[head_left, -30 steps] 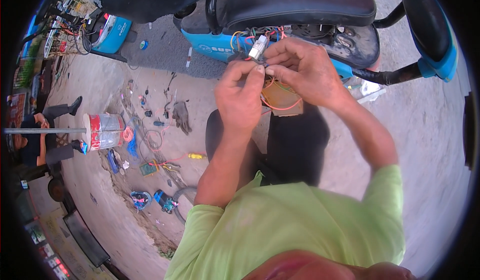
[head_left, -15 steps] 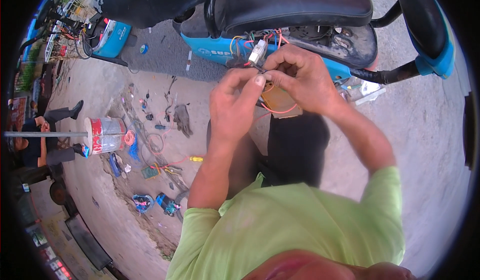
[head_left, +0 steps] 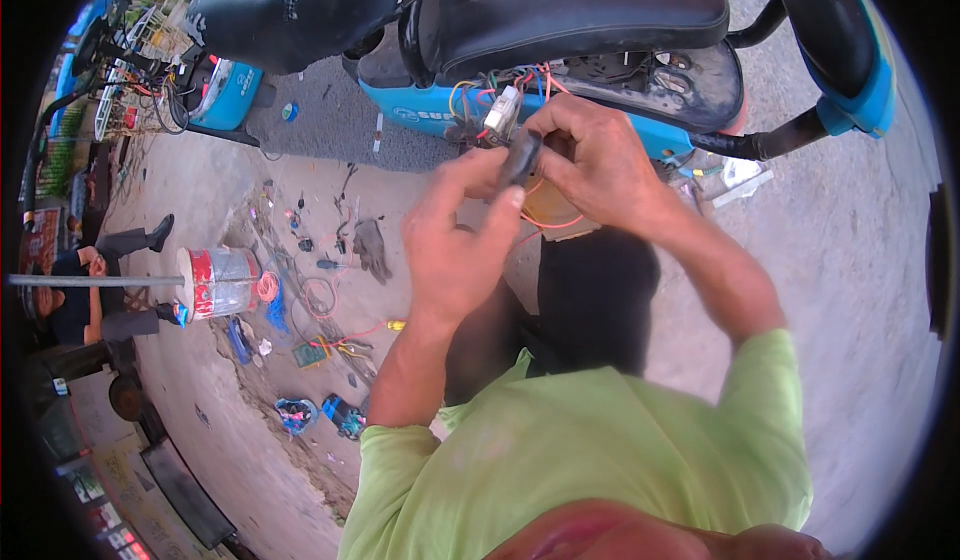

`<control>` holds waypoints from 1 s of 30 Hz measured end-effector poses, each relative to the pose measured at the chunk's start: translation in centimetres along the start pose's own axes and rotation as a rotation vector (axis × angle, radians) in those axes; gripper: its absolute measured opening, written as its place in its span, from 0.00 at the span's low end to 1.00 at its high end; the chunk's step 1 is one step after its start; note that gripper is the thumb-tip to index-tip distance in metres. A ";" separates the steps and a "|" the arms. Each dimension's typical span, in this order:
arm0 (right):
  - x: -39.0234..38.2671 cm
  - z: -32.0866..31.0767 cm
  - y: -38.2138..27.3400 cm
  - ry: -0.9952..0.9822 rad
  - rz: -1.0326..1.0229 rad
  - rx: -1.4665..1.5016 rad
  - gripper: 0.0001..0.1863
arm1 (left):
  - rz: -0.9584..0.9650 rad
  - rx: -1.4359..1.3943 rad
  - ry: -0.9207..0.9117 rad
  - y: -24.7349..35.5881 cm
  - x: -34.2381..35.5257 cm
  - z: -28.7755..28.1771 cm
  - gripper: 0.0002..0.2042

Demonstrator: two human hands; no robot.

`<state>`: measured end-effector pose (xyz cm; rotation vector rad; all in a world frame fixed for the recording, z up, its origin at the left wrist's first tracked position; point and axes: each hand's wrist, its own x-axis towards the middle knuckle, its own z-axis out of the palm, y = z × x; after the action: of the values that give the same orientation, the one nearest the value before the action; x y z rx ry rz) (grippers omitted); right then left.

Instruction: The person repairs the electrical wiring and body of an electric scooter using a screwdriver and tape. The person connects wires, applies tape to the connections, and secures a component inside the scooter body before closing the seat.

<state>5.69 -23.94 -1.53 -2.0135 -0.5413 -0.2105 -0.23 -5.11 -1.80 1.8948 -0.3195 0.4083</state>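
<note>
While wires (head_left: 548, 80) hung uncovered at the blue side panel's (head_left: 430, 100) upper edge, your left hand (head_left: 460, 228) and right hand (head_left: 606, 168) pinched a dark piece (head_left: 521, 158).

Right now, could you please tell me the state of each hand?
Left hand: partly open at the small dark piece; whether it grips it cannot be told.
Right hand: curled, apparently closed on that same small dark piece.

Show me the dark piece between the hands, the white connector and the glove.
Dark piece (head_left: 519, 160): head view, middle of its side.
White connector (head_left: 502, 109): head view, casing's middle.
Glove (head_left: 371, 250): head view, its middle.
</note>
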 end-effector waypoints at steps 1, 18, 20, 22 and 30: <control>0.1 0.1 -0.2 0.002 0.019 -0.031 0.07 | 0.002 0.000 -0.001 0.2 0.3 0.1 0.19; -0.5 0.6 -0.5 0.074 0.222 0.123 0.09 | -0.151 -0.251 -0.015 1.3 2.6 -0.9 0.15; -0.6 1.1 -0.3 0.123 0.209 0.258 0.10 | -0.150 -0.170 0.007 1.5 3.1 -0.9 0.14; -0.6 1.4 -0.4 0.139 0.232 0.262 0.09 | -0.107 -0.072 0.053 1.4 3.9 -0.5 0.13; -1.4 3.4 -0.4 0.351 0.171 0.271 0.07 | 0.188 0.223 0.047 1.8 6.1 0.1 0.13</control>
<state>3.98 -21.21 -3.45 -1.6991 -0.1640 -0.3579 4.53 -6.01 2.29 2.0760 -0.4376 0.6359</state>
